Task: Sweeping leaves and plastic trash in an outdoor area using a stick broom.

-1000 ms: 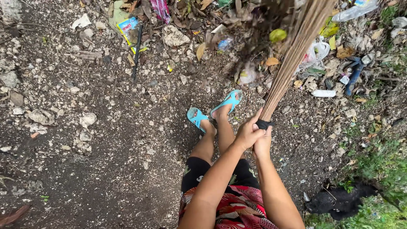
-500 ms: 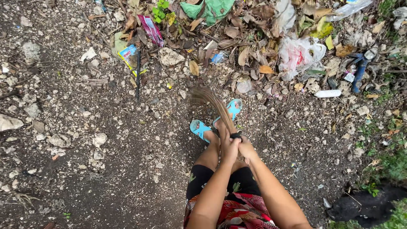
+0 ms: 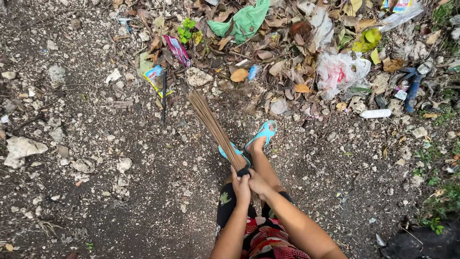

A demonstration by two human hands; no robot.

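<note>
A stick broom [image 3: 213, 127] of thin brown ribs reaches from my hands up and left to the dirt, its tips near a pale stone [image 3: 198, 76]. My left hand [image 3: 241, 184] and my right hand [image 3: 258, 183] are both closed around its bound black end, side by side, above my knees. Below the broom my feet in turquoise sandals [image 3: 263, 134] stand on the gravel. A heap of dry leaves and litter [image 3: 292, 52] lies just beyond the broom tips, across the top of the view.
The litter holds a green plastic bag [image 3: 247, 21], a white bag [image 3: 340, 69], a small white bottle [image 3: 376, 113] and wrappers [image 3: 176, 48]. Stones dot the dark gravel at left, one large [image 3: 21, 147]. Grass edges the right side.
The broom swung from raised at upper right down and leftwards across my feet; its tips now rest at the left. Both hands came lower and nearer my knees.
</note>
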